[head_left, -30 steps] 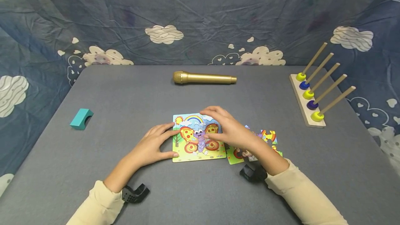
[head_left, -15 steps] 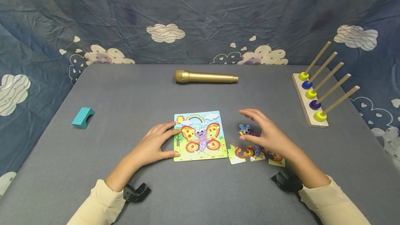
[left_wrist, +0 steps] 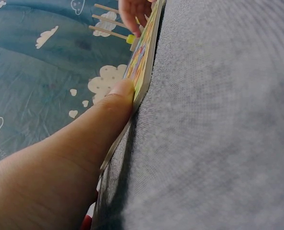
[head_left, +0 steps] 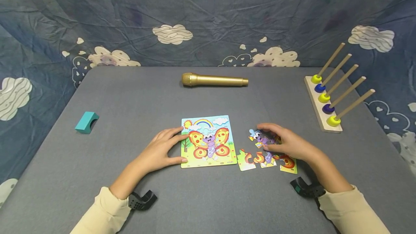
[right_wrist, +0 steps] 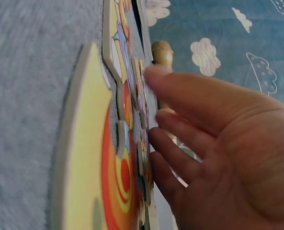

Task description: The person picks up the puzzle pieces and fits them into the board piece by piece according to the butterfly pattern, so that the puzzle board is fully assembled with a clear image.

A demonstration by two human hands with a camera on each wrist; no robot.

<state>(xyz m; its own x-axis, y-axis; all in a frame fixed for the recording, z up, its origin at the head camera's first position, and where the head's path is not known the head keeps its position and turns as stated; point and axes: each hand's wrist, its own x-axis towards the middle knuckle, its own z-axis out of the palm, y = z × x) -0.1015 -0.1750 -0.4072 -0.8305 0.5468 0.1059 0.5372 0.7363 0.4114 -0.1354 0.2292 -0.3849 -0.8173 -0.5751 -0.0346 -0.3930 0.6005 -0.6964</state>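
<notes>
Grey tabletop (head_left: 130,100): left hand (head_left: 164,151), spread wide, rests on one edge of the puzzle (head_left: 209,140), presumably steadying it; right hand (head_left: 292,144), loosely parted, spans loose pieces (head_left: 246,161).

A grey, cloth-covered counter (head_left: 136,98) carries a square butterfly picture board (head_left: 210,142) near its middle, with loose puzzle pieces (head_left: 268,159) just beside it on the right. A gold microphone (head_left: 214,80) lies crosswise toward the back; an arched teal block (head_left: 84,121) sits at the left, a wooden peg stand (head_left: 321,113) at the right.
</notes>
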